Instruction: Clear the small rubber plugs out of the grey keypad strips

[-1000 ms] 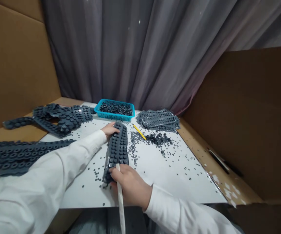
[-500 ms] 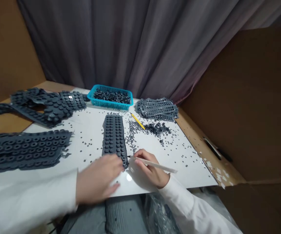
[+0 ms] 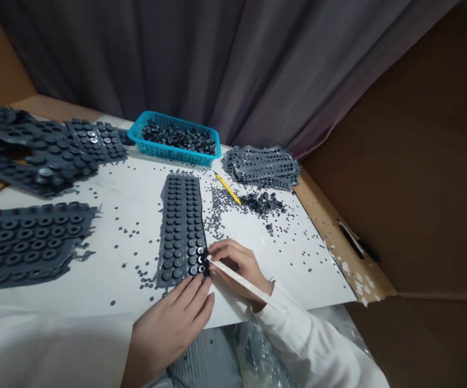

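Note:
A dark grey moulded rubber sheet (image 3: 183, 221) with rows of round raised parts lies lengthwise before me. My left hand (image 3: 174, 318) has its fingers together, their tips gripping the sheet's near right corner. At that sheet's right edge, my right hand (image 3: 237, 267) is closed around a slim white pen-shaped tool (image 3: 237, 277). The tool's tip meets the sheet by the lower right round parts; exactly what it touches is too small to tell.
A blue basket (image 3: 172, 153) full of small black parts stands at the back. Stacked perforated sheets (image 3: 261, 164), a yellow craft knife (image 3: 228, 188) and a black parts heap (image 3: 263, 203) lie right. More rubber sheets (image 3: 31, 237) lie left. Small dark discs are scattered about.
My left hand has come down onto the near corner of the sheet. The right hand with the white tool has shifted slightly left, to the sheet's edge. The view has moved closer.

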Motion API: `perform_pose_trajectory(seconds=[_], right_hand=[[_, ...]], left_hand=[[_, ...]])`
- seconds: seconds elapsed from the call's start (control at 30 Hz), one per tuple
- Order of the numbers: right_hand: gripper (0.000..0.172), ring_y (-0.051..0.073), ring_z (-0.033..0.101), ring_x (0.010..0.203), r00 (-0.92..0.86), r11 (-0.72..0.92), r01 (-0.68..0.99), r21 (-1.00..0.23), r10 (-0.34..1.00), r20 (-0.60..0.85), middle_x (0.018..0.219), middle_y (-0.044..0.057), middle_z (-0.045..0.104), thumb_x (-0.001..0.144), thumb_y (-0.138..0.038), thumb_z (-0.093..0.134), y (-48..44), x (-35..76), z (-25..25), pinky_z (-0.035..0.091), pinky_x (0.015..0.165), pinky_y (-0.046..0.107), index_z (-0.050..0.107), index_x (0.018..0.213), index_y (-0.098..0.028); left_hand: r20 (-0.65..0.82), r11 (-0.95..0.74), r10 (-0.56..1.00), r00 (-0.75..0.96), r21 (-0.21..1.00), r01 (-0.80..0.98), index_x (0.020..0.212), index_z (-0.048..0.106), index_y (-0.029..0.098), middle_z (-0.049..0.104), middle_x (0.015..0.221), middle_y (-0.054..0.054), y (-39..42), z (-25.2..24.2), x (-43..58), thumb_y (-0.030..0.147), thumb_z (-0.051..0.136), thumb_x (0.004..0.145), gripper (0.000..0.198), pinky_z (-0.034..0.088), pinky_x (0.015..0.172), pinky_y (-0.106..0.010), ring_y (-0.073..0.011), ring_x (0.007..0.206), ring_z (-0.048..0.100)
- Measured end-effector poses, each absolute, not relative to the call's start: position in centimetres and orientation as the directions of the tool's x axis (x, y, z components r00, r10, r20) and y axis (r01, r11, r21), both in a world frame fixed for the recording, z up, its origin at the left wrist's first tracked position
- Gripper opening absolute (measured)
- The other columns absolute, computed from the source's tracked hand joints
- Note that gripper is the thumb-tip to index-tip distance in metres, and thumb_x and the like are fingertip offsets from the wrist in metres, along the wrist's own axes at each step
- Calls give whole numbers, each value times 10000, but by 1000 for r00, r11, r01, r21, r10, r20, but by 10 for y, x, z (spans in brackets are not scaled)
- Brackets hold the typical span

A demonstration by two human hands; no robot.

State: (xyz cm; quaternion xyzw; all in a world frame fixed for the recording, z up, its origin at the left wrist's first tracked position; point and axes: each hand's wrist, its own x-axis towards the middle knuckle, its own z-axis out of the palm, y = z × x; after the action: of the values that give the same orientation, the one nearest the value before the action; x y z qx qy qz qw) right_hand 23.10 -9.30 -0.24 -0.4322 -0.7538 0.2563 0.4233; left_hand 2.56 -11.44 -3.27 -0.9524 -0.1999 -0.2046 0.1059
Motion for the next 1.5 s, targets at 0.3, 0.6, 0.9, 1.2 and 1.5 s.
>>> perform_pose_trajectory(seconds=[0.3,0.6,0.9,1.2,1.5], right_hand=[[23,189,634,1063,-448,597,468,-652,796,408,1137,147,672,900,-189,560,-87,237,-13,544,891,344,582,902,-186],[80,214,623,1056,-405,612,670,-421,776,483,1199,146,648,924,-157,497,-68,244,-9,556,855,385,570,924,-190],[62,213,580,1170,-323,405,367,-838,900,293,1195,134,652,901,-251,574,-77,233,-3,503,951,405,567,862,-204],[56,200,597,1119,-386,473,410,-780,865,322,1146,124,673,907,-249,568,-67,237,-7,521,922,401,587,881,-203],[89,205,565,1143,-485,635,589,-501,773,409,1235,110,635,923,-186,516,-45,240,-10,518,934,411,601,924,-213]], left_hand=[[464,-881,410,785,-22,473,1125,609,186,633,1219,-69,-119,-41,28,295,393,945,301,285,1016,-370,-214,1120,550],[494,-881,413,765,4,473,1061,644,183,675,1162,-47,-116,-32,29,234,277,979,380,311,964,-358,-192,1047,598],[455,-890,402,795,-9,455,1097,630,188,649,1203,-62,-115,-32,28,269,361,958,314,300,968,-361,-199,1071,580],[437,-895,398,807,-7,445,1089,642,192,653,1196,-62,-113,-29,28,281,363,958,320,295,966,-361,-202,1070,579],[453,-899,390,802,-1,438,1079,651,194,654,1196,-59,-114,-28,26,270,349,960,334,294,967,-365,-205,1065,574]])
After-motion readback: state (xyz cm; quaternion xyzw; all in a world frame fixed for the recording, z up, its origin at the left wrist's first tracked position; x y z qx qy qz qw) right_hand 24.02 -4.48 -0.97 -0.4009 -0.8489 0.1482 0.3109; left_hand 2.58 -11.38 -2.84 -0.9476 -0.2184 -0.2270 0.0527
